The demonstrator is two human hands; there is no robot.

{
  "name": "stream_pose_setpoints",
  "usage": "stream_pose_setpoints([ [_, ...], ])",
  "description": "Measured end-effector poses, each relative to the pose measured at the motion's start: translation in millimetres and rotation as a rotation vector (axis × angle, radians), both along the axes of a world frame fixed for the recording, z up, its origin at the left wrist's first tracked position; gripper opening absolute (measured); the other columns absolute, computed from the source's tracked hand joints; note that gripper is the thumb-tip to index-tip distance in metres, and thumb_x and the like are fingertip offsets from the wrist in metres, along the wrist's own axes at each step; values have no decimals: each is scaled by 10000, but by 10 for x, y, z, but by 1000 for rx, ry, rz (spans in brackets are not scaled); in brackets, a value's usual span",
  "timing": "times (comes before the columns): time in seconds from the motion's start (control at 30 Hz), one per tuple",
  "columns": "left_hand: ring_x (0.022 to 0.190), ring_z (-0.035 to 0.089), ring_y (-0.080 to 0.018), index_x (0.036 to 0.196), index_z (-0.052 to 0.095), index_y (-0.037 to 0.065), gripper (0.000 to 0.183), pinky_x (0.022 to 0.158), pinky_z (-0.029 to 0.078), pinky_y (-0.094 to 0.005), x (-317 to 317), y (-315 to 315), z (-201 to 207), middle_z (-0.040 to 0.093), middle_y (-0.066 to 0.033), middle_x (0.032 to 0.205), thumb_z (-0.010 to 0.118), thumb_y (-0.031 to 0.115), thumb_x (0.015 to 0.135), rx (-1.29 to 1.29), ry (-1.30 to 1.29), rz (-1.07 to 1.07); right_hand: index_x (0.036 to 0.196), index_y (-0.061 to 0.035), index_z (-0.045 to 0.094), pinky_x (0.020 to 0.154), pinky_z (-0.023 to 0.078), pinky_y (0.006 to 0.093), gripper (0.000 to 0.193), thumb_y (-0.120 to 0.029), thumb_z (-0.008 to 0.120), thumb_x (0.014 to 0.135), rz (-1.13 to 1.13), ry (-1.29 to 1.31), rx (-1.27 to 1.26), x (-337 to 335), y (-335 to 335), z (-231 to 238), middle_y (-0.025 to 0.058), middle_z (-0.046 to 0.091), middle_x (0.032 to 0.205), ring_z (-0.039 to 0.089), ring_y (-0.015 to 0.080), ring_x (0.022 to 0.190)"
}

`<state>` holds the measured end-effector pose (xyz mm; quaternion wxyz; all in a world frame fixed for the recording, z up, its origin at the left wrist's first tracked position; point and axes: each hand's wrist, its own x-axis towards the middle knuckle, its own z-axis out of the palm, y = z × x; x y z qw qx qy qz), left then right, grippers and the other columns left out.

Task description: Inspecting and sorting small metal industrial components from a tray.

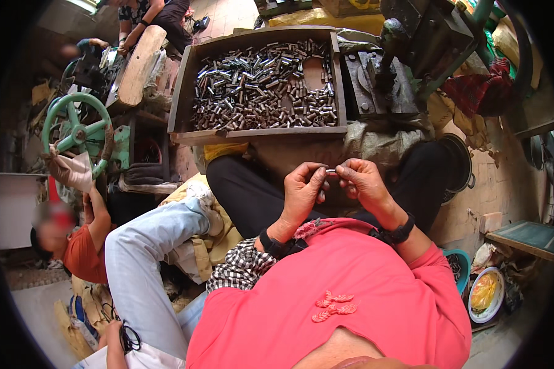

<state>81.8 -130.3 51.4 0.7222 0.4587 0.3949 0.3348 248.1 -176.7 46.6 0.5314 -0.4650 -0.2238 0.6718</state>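
Observation:
My left hand [303, 192] and my right hand [368, 186] meet in front of my lap, just beyond the pink top. Their fingertips pinch a small, shiny metal tube [331, 171] from its two ends. Both hands are closed on it, and the fingers hide much of the piece. Beyond my hands stands a shallow wooden tray [258, 134] with a raised rim. Heaped inside it are many short metal tubes [246, 83], some bright, others dark; bare wood shows at the tray's right. Neither hand touches the tray.
A dark, greasy press [406, 61] stands right of the tray. A green handwheel [78, 133] is at left, near a person in an orange shirt [87, 261]. Someone's jeans-clad leg [144, 249] reaches close on my left. A white-rimmed basin [500, 301] sits at lower right.

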Motion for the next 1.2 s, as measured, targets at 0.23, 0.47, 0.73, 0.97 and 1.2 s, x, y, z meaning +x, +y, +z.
stream_pose_setpoints([
  [0.23,488,517,-55,976,599,29,185,420,414,-168,7,-11,71,600,-29,693,588,187,881,-66,-59,-66,778,-50,607,374,300,169,178,-214,639,839,17,-62,38,2,-25,158,0,570,603,428,23,433],
  [0.47,531,571,-89,989,459,41,266,456,453,-193,-138,96,137,589,-39,727,653,113,822,-126,-208,-556,754,-35,588,366,294,169,183,-190,655,826,358,125,44,129,-90,258,6,562,587,421,30,408],
  [0.73,814,632,-302,1110,428,29,333,674,483,-337,35,307,195,614,-167,862,597,50,824,673,317,-602,763,-63,590,393,336,163,167,-203,667,812,401,-221,-43,202,226,216,-1,570,610,457,35,446],
  [0.97,703,627,-208,1086,465,12,261,583,484,-291,120,1064,77,606,-98,838,540,40,837,597,344,-265,790,-4,592,487,434,275,243,-237,659,801,241,-687,211,555,1068,192,54,604,699,556,133,565],
  [1.2,678,599,-210,996,540,9,224,593,487,-336,91,1958,-281,597,-124,828,550,84,785,742,686,-44,838,-42,620,912,317,455,202,-149,613,668,245,-2150,508,627,2018,-240,155,568,1013,454,289,1114],
])
